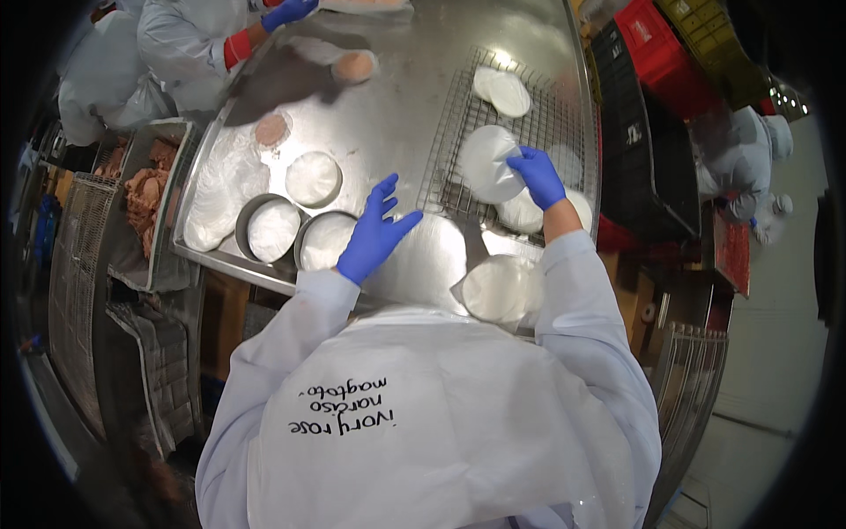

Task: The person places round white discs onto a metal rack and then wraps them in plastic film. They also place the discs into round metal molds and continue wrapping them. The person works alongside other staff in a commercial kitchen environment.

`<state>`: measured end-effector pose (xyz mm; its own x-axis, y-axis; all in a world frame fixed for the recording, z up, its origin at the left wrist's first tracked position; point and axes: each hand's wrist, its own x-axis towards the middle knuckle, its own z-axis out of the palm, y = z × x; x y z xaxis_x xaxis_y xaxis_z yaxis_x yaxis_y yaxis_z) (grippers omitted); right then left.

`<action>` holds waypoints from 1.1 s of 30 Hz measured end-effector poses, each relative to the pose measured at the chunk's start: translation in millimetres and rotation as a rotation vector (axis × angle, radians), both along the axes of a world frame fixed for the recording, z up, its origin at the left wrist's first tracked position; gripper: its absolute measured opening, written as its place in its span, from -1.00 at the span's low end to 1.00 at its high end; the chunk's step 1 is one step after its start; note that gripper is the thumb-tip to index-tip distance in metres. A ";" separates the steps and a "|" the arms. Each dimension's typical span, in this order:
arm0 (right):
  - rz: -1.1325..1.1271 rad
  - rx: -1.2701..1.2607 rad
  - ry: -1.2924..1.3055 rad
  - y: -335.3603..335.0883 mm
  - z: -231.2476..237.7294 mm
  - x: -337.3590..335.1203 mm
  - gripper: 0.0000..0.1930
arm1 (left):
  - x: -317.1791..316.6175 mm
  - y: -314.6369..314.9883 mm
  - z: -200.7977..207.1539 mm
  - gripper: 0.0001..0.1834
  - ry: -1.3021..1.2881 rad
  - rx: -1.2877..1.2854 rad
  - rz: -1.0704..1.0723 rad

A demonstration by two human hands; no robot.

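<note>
My right hand (537, 176), in a blue glove, pinches the edge of a white round disc (490, 166), apparently a thin sheet or wrapped patty. The disc is tilted above a wire rack (447, 159) that bears several similar white discs (508, 94). My left hand (377, 232), gloved in blue too, hangs with spread fingers over the steel table, holding nothing. Beside it stand three round metal rings (242, 231) with white rounds (274, 231) inside. Between my forearms, near the table's front edge, lies a stack of white round sheets (495, 288).
Clear plastic film (227, 181) lies on the steel table (397, 110) at left. Two pinkish round patties (272, 130) sit farther off. A crate of raw meat (145, 198) stands left of the table; black and red crates (656, 53) stand right. A co-worker's gloved hand (289, 12) reaches in at far left.
</note>
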<state>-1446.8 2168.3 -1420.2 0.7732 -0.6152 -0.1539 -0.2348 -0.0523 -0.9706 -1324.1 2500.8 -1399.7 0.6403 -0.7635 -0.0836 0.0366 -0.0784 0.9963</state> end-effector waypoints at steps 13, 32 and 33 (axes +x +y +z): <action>0.145 -0.044 0.109 247.6 -19.4 -50.6 -0.62 | -13.4 79.2 -29.0 -0.53 -0.092 0.124 -0.243; 0.313 -0.404 0.211 291.6 5.6 66.3 -0.61 | 59.6 134.0 -21.9 -0.43 -0.737 0.093 0.212; 0.261 -0.509 0.149 291.1 2.3 61.9 -0.60 | 52.2 128.8 -13.3 -0.50 -0.746 0.099 0.162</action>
